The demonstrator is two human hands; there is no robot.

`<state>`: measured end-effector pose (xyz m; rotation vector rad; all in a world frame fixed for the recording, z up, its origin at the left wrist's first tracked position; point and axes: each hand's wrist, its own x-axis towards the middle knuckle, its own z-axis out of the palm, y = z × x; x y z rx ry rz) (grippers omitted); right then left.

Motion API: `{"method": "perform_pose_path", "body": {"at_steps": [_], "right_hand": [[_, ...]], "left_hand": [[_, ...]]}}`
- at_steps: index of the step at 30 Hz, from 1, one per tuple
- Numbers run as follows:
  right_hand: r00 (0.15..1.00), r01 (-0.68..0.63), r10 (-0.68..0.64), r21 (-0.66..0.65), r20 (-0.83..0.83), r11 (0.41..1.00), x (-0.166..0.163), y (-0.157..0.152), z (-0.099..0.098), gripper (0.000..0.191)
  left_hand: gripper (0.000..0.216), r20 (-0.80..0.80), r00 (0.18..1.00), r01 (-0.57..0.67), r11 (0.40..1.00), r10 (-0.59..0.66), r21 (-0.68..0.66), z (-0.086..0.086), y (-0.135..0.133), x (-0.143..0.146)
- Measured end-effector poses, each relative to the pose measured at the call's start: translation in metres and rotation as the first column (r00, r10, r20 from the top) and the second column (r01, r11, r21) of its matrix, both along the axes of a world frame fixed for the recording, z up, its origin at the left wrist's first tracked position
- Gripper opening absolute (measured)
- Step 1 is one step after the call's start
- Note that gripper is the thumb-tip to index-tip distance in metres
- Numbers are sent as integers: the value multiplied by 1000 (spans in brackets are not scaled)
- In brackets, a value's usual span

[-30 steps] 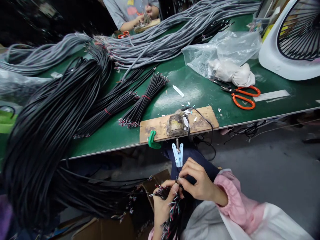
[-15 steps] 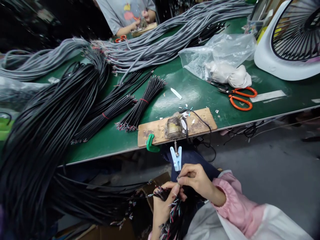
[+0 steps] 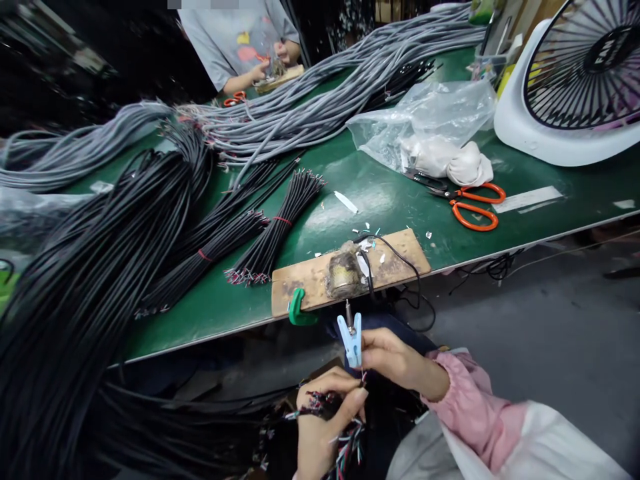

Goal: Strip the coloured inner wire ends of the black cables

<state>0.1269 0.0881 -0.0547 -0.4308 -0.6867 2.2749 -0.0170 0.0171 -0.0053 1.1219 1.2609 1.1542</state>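
My left hand (image 3: 325,413) is closed around a bunch of black cables with stripped, coloured wire ends (image 3: 350,443). Between its thumb and forefinger, one cable end points up toward a light blue clothespin (image 3: 351,343). That clothespin hangs on a metal shaft (image 3: 349,317) sticking out of a small, grimy motor (image 3: 345,275). My right hand (image 3: 393,357) is closed at the clothespin's right side, its fingertips partly hidden behind it. The motor sits on a wooden board (image 3: 300,283), which a green clamp (image 3: 299,310) holds at the table edge.
Black cable bundles (image 3: 275,230) and long grey cables (image 3: 300,113) cover much of the green table (image 3: 210,317). Orange-handled scissors (image 3: 475,207), a plastic bag (image 3: 425,110) and a white fan (image 3: 560,143) lie to the right. Across the table, a person in grey (image 3: 240,40) works with both hands.
My right hand has moved from my left hand's fingertips up to the clothespin. My left hand keeps hold of the cables. The view has shifted slightly.
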Motion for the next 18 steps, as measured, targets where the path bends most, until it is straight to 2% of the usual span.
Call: {"method": "perform_pose_path", "body": {"at_steps": [2,3,5,7,12,18], "right_hand": [[994,103,-105,-64,-32,993,-7,9,1,36],[991,101,-108,-92,-76,991,-11,13,2,41],[983,11,-28,-93,-180,996,-19,18,6,57],[975,-20,3,-78,-220,997,-25,20,10,66],[988,134,-137,-54,-68,990,-27,20,19,55],[989,148,-148,-28,-17,989,-25,23,25,56]], "left_hand": [[11,-92,996,-8,999,12,47,8,4,-2],[13,-127,992,1,997,8,76,13,5,-3],[16,-162,987,9,991,13,136,19,8,-5],[17,-166,985,-10,986,38,166,24,10,-6],[11,-209,976,-37,995,55,89,27,17,-4],[10,-186,981,-58,998,57,-3,24,20,-3]]}}
